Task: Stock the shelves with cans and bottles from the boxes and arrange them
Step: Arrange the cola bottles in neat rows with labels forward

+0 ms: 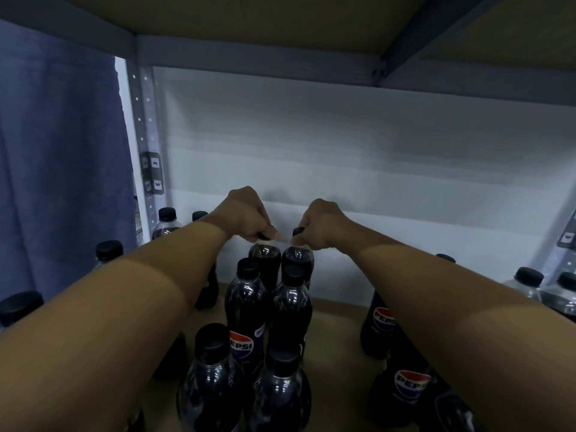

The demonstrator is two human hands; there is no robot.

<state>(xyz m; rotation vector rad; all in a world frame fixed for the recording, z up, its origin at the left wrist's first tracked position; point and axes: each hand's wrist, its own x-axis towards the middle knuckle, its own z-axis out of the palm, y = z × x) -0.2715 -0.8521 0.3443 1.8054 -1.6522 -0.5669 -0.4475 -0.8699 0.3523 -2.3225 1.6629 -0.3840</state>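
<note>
Dark cola bottles with black caps stand in two rows on the tan shelf board (336, 332). My left hand (246, 215) grips the cap of the rearmost bottle of the left row (265, 263). My right hand (322, 224) grips the cap of the rearmost bottle of the right row (297, 260). Both bottles stand upright side by side, close to the white back wall. In front of them are two more bottles (246, 310), (291, 310), and nearer still another pair (212, 378), (280, 391).
More bottles stand at the left under my forearm (166, 221) and at the right (381, 322), (408, 385). Clear bottles (526, 285) stand at the far right. A grey upright post (146, 145) and a blue curtain (59, 169) are at the left; the upper shelf (280, 23) hangs overhead.
</note>
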